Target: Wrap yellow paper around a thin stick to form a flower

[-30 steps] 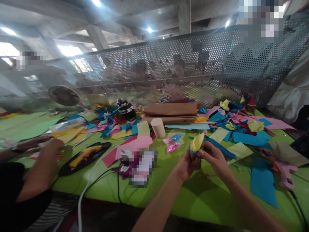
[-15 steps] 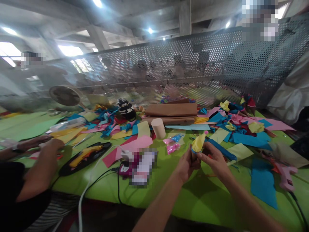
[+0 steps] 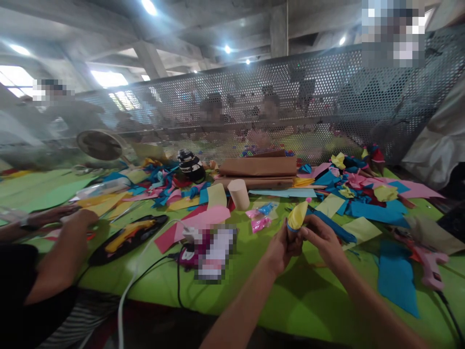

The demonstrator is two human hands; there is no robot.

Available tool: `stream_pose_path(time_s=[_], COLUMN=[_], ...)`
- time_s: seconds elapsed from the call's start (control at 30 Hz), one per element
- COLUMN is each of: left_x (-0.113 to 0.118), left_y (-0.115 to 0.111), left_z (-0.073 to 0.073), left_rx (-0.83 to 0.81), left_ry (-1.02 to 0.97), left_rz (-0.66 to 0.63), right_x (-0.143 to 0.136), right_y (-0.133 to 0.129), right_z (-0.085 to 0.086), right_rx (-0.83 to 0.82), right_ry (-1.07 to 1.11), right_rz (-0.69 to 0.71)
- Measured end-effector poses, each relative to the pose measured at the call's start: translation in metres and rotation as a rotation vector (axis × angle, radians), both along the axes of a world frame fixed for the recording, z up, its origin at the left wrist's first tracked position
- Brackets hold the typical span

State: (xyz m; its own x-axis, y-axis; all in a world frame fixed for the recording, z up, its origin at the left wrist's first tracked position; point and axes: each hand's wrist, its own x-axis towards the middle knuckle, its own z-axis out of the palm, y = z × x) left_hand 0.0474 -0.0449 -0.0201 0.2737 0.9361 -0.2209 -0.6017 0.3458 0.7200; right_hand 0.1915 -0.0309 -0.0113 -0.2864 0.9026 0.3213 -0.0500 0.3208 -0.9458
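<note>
from here i see a round fan (image 3: 100, 145) off left, near a perforated metal screen (image 3: 327, 82). a blurred phone (image 3: 218, 257) lies beside a purple power strip (image 3: 189, 258).

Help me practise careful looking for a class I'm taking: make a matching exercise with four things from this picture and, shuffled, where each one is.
Things
1. yellow paper cone
2. pink glue gun
3. beige cylinder
4. fan

Places
A. in front of the brown stack
B. left of the black bottle
C. in the left hand, touched by the right hand
D. at the picture's right side

Pairs: 1-C, 2-D, 3-A, 4-B
</note>
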Motion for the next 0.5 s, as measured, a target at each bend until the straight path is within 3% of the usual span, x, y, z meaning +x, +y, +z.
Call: stream_pose_path(time_s=[0.5], left_x=[-0.005], left_y=[0.005], left_z=[-0.003], left_rx=[-0.078], left_ry=[-0.100], left_rz=[-0.122], right_x=[-0.004], right_y=[-0.002], right_z=[0.010], right_rx=[-0.138], right_ry=[0.139], right_rz=[0.063])
